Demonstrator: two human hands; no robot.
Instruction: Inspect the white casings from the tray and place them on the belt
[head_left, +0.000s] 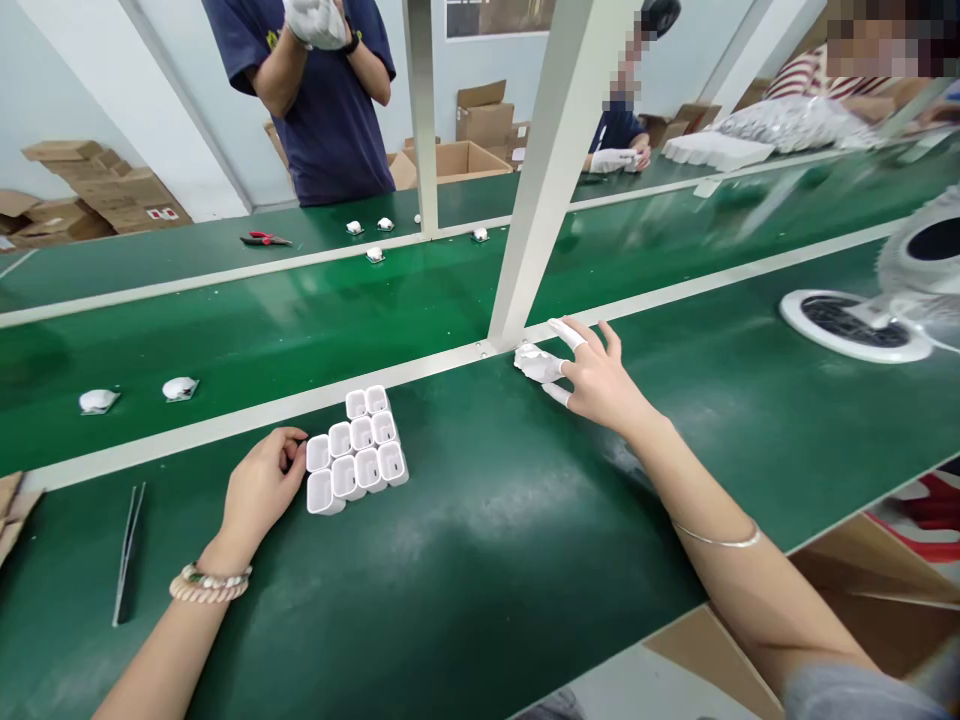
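My left hand (pixel 259 480) rests on the green table with its fingers curled in, beside a block of small white open-topped cups (pixel 320 492). Its fingertips are at the leftmost cups; whether they touch is hard to tell. Small dark marks show inside several cups. My right hand (pixel 600 375) reaches to the foot of a post, fingers apart, with white finger cots on some fingers. Between its thumb and index finger lies a crumpled white piece (pixel 536 362), its exact kind unclear. Metal tweezers (pixel 129 555) lie left of my left hand.
White metal posts (pixel 551 150) rise from the table's rail. Small white domed parts (pixel 97 401) sit on the green belt beyond. Red-handled pliers (pixel 264 239) lie on the far side. A white fan (pixel 855 325) stands at right. Co-workers and cardboard boxes (pixel 469 160) are across the line.
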